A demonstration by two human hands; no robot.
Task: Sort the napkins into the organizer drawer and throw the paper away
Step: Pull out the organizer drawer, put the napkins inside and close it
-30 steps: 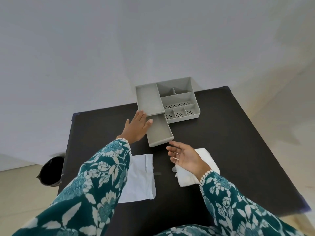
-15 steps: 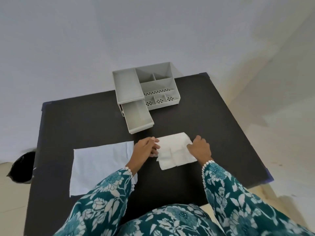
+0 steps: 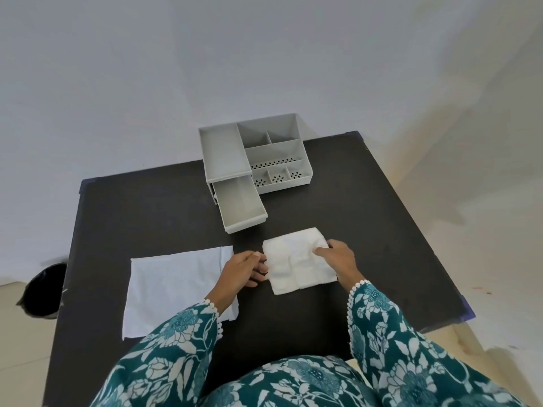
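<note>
A stack of white napkins [image 3: 296,261] lies on the dark table [image 3: 147,212], just in front of the pulled-out drawer [image 3: 239,205] of the grey organizer [image 3: 255,155]. My left hand [image 3: 242,268] pinches the stack's left edge. My right hand [image 3: 336,258] presses and grips its right side with the thumb on top. A flat white sheet of paper [image 3: 173,284] lies to the left, partly under my left sleeve. The drawer is open and holds nothing.
A black bin [image 3: 44,289] stands on the floor beyond the table's left edge. The organizer's open top compartments sit at the table's far side against the wall. The floor drops away on the right.
My left hand left the drawer and came back to the napkins. Both hands closed on the stack, and the right thumb slid onto its top.
</note>
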